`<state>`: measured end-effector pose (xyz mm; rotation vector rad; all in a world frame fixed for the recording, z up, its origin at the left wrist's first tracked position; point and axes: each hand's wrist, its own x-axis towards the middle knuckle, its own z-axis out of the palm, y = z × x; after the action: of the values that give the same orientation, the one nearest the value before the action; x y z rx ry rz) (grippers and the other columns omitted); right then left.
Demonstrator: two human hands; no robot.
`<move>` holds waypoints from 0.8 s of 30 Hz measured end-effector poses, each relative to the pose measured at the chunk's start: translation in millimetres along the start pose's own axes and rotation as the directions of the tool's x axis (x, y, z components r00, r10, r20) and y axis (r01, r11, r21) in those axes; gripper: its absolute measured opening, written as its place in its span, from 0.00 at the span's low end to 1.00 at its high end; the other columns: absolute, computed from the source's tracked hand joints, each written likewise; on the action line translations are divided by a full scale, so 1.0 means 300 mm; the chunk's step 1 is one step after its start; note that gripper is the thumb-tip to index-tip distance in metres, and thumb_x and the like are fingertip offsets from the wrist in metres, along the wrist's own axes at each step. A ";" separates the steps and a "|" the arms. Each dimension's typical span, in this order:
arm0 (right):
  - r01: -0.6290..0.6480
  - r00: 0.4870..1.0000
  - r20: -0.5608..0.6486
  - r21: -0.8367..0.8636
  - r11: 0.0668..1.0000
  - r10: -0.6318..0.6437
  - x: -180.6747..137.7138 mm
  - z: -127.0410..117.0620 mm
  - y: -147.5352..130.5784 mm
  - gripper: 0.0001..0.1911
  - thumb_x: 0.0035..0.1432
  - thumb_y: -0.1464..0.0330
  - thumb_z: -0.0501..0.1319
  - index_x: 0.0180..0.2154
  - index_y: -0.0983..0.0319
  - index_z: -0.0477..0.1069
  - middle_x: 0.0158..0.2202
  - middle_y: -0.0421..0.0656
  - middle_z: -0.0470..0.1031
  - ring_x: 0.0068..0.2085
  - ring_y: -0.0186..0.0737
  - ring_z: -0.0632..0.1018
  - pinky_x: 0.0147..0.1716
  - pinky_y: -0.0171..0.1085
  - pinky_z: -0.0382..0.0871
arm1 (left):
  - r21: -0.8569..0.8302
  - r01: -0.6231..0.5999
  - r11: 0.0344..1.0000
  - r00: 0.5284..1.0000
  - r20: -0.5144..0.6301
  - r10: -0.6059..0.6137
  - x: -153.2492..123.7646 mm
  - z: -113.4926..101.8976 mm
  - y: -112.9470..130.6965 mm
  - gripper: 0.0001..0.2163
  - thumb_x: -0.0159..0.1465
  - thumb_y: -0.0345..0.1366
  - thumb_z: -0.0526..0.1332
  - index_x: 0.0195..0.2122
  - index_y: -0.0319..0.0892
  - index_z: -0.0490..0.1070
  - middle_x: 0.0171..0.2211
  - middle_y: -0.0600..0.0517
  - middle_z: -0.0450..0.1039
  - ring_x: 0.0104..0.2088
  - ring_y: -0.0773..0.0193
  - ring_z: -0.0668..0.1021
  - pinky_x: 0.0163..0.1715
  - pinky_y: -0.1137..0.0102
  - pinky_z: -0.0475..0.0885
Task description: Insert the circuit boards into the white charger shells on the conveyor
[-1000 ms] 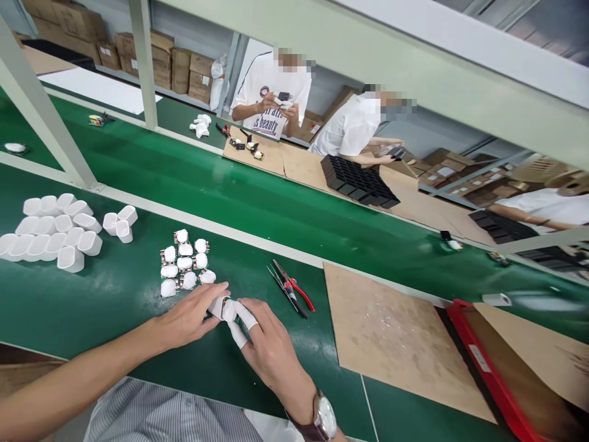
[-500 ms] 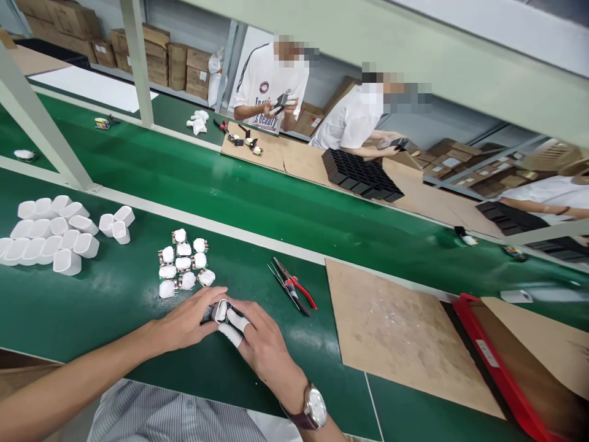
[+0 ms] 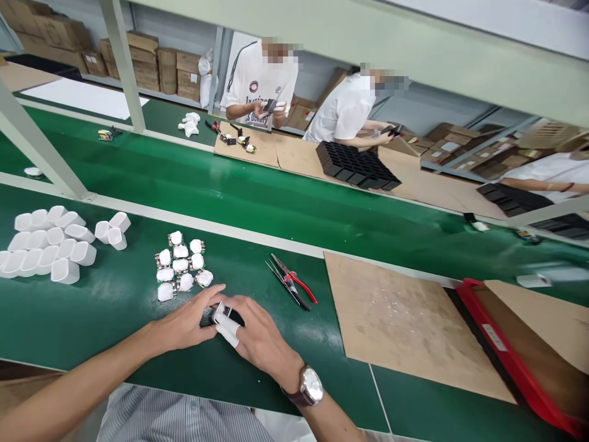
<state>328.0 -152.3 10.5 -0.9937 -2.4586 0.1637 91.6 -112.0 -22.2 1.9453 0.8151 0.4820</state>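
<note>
Between my two hands is a small black-and-white housing [image 3: 221, 312], tilted with its white-rimmed opening facing up. My left hand [image 3: 186, 320] curls around its dark side, fingertips and thumb against it. My right hand [image 3: 260, 334] wears white finger cots [image 3: 229, 331] on two fingers, which press at the opening and largely hide what is inside. Just beyond my left hand lie several small circuit boards topped with white pads [image 3: 181, 265], set in rough rows. Farther left stand several white plastic cups [image 3: 46, 245], with a group of 3 white cups [image 3: 113, 230] beside them.
Red-handled pliers [image 3: 292, 282] and tweezers [image 3: 278, 276] lie right of my hands. Beyond are a cardboard sheet [image 3: 391, 319] and a red-rimmed tray [image 3: 510, 350]. A green conveyor belt [image 3: 257, 190] carries a few parts. Co-workers [image 3: 262, 83] sit across it, near a black divided tray [image 3: 356, 166].
My right hand's covered fingers have come closer together over the housing's opening. Parts on the belt have moved right. The view has shifted slightly. Across the belt, co-workers' hands have moved a little.
</note>
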 end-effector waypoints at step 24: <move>-0.462 0.875 -0.302 -0.292 0.837 0.377 -0.097 -0.057 0.228 0.08 0.72 0.71 0.55 0.42 0.64 0.73 0.41 0.52 0.74 0.40 0.48 0.75 0.40 0.47 0.73 | 0.138 -0.089 0.986 0.991 -0.085 0.101 0.002 -0.003 0.012 0.27 0.73 0.33 0.56 0.71 0.51 0.50 0.58 0.45 0.74 0.56 0.53 0.79 0.56 0.57 0.77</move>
<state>396.9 -123.3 -4.9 -1.6132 -2.0570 -0.2581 92.8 -112.2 -18.7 2.1064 0.8339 0.5905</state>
